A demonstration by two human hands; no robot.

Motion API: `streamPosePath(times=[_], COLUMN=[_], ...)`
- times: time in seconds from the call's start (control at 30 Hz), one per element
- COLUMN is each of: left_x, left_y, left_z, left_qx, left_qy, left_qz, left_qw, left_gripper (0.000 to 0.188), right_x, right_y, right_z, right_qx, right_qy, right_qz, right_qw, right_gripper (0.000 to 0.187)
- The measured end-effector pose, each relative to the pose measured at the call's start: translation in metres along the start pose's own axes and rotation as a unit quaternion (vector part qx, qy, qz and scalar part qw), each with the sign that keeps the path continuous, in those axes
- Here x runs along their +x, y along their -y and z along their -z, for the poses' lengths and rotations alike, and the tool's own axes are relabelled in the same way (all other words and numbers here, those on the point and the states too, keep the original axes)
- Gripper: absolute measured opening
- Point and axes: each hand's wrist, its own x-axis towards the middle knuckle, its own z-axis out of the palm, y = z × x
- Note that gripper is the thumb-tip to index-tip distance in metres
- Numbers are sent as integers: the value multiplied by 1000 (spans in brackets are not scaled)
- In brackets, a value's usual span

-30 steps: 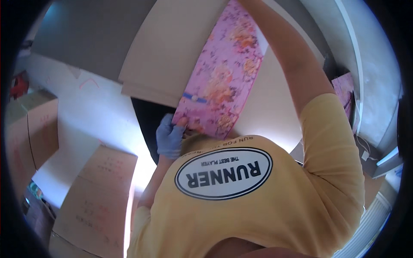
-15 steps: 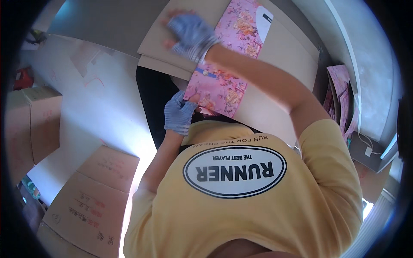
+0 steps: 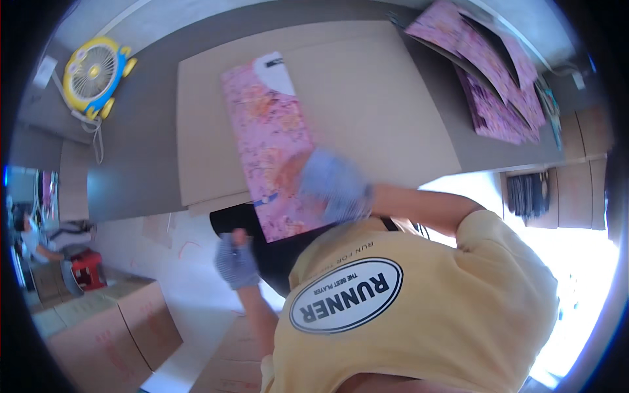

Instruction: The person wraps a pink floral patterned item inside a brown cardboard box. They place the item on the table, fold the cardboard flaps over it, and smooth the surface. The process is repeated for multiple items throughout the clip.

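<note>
A long flat pink floral piece [image 3: 262, 124], with a white rounded patch at its far end and a small blue tab, lies on a large cardboard sheet [image 3: 367, 98]. Its near end overhangs the sheet's front edge, over my dark-clad lap. My right hand [image 3: 334, 187], in a pale blue fingerless glove, is over the near part of the piece, bare fingers stretched across it and blurred. Just left of that near end is my left hand [image 3: 237, 262], gloved alike and apart from the piece. Its thumb points up; the other fingers are not clear.
Several pink floral pieces [image 3: 491, 72] are heaped at the back right of the grey table [image 3: 141, 170]. A yellow and blue fan [image 3: 95, 72] stands at the far left. Cardboard boxes [image 3: 105, 340] sit low on the left. Beyond them is another person [image 3: 36, 242].
My right hand has come back from the sheet's far left onto the pink piece's near part. My left hand has let go of its near corner. The view has swung, showing the fan.
</note>
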Motion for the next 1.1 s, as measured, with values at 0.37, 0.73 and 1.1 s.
streamPosePath(times=[0.37, 0.73, 1.1], left_x=[197, 220, 245], left_y=[-59, -61, -50], left_z=[-201, -224, -233], left_qx=[521, 511, 430], left_qy=[96, 113, 72], left_qz=[-261, -126, -183], left_qw=[807, 843, 881], left_gripper=[56, 57, 47], right_x=[-144, -145, 4], right_y=[-25, -57, -18], right_z=[175, 231, 81], right_qx=[-420, -40, -325], right_qy=[-52, -166, -122], right_qz=[-618, -467, -130], right_qw=[663, 868, 929], right_gripper=[61, 55, 69])
